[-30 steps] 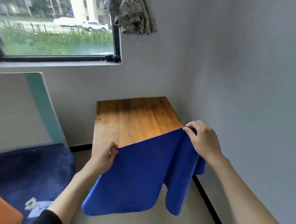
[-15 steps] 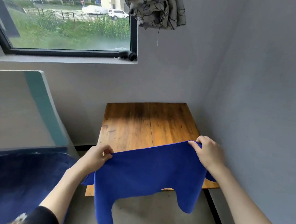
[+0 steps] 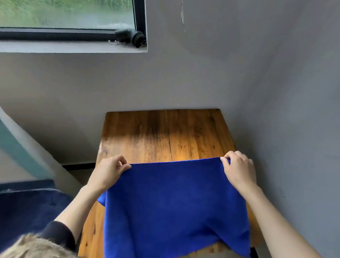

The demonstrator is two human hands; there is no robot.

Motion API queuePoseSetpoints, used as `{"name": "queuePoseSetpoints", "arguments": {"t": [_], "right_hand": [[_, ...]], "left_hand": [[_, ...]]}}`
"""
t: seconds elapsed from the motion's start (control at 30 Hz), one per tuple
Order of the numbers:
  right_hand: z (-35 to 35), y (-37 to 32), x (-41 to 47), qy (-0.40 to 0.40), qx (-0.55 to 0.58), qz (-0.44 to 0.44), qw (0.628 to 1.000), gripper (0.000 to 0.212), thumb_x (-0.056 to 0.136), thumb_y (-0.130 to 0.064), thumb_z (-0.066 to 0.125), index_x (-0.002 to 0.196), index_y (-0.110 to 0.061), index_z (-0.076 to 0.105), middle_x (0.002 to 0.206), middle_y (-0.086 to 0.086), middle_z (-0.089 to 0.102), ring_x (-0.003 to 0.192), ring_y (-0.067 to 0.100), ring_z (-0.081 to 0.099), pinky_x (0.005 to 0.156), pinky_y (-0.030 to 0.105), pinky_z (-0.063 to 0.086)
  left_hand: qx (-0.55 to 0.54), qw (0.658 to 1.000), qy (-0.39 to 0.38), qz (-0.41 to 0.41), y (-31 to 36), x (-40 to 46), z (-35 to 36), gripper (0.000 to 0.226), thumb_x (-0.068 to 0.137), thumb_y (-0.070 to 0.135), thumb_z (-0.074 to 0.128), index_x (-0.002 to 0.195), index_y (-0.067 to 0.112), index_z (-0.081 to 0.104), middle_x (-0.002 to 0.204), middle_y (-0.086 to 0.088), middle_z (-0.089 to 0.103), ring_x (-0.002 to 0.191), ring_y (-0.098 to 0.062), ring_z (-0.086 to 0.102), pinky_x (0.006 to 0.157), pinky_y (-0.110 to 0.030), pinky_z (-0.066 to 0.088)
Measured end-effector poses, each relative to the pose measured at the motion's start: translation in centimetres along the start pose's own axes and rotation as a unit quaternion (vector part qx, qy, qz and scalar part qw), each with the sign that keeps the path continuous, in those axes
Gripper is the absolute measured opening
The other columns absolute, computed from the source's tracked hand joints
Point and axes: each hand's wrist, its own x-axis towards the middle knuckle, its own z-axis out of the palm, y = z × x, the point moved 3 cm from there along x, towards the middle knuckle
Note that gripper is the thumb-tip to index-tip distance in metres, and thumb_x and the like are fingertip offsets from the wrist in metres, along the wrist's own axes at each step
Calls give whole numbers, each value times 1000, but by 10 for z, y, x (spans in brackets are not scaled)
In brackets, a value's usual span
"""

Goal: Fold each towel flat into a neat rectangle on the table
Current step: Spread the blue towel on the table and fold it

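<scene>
A bright blue towel (image 3: 171, 205) is stretched out over the near half of the small wooden table (image 3: 156, 136). My left hand (image 3: 108, 171) pinches its far left corner and my right hand (image 3: 238, 170) pinches its far right corner, both held a little above the tabletop. The towel's far edge runs straight between my hands. Its near part drapes down over the table's front edge, with the lower corners hanging unevenly.
The table stands in a corner, with grey walls (image 3: 288, 96) behind it and close on its right. A window sill (image 3: 66, 49) runs at the upper left. A dark blue plush surface (image 3: 12, 214) lies at the lower left, beside a slanted grey and teal panel (image 3: 9, 137).
Both hands have carried the towel forward over the table, and it now covers the near half of the top instead of hanging in front of it. The view has tilted down and closer.
</scene>
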Motion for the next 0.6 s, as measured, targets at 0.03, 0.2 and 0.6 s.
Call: {"name": "queuePoseSetpoints", "arguments": {"t": [0.03,0.2,0.6], "right_hand": [[10,-2,12,-9,-7,6,1000,24,96,-26,48,95,-8,63,98,10,64,89,27,57,76,33,37],[54,-6,65,-38,-31,24,998,26,99,-26,42,105,-9,61,106,10,62,96,27,55,81,35,36],[154,-15,140,-86,42,28,995,34,97,-21,45,127,-10,52,129,10,51,120,26,44,98,38,37]], "left_hand": [[4,1000,-5,3,-2,16,5,13,89,29,60,81,19,59,72,5,59,71,-15,54,60,-28,40],[30,999,-32,11,-14,90,32,11,94,15,51,90,12,60,92,-6,63,84,-22,54,70,-30,39],[13,999,8,35,-41,180,95,35,91,-1,46,124,3,55,120,-18,53,110,-33,52,97,-39,40]]}}
